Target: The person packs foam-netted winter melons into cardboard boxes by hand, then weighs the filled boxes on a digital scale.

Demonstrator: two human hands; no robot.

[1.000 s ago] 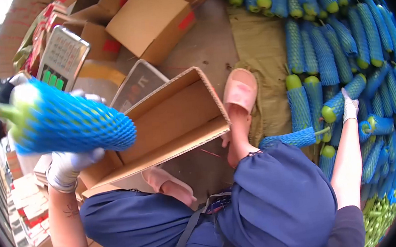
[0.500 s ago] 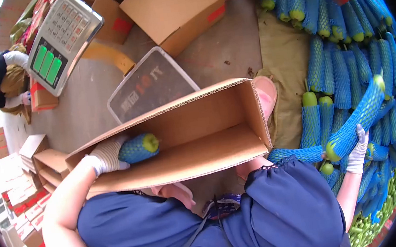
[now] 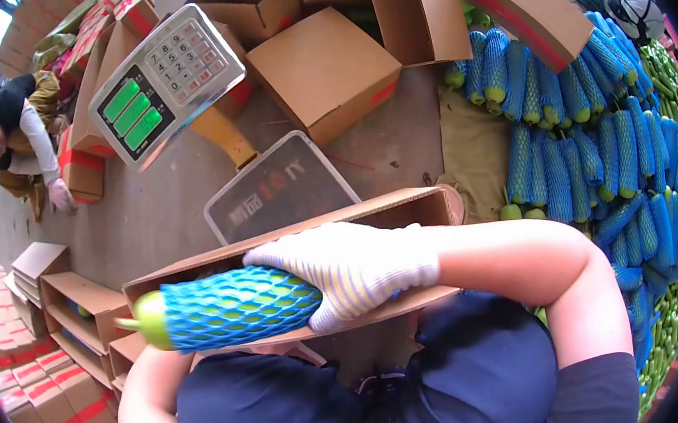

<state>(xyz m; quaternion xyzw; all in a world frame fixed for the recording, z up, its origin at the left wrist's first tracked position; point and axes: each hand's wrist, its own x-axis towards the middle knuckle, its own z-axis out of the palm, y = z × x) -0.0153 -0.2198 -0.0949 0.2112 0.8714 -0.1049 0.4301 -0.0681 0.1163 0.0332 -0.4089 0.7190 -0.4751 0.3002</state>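
Observation:
My right hand (image 3: 354, 272), in a white striped glove, is wrapped round a long green gourd (image 3: 233, 307) in a blue mesh sleeve. The gourd lies level over the opening of a long cardboard box (image 3: 404, 204), its bare stem end pointing left. My left forearm (image 3: 157, 404) reaches up to the box's left end. My left hand is hidden behind the gourd, so its fingers do not show. The inside of the box is mostly covered by my right arm and the gourd.
A scale (image 3: 279, 189) with a lit display (image 3: 130, 114) stands beyond the box. Many netted gourds (image 3: 573, 162) lie in rows at right on a tan cloth (image 3: 473, 148). A closed carton (image 3: 324, 72) sits behind, stacked boxes (image 3: 53, 398) at left. Another person (image 3: 17, 138) crouches far left.
My right hand has brought the netted gourd from the pile at right to over the box. My left hand, earlier on another gourd inside the box, is now hidden.

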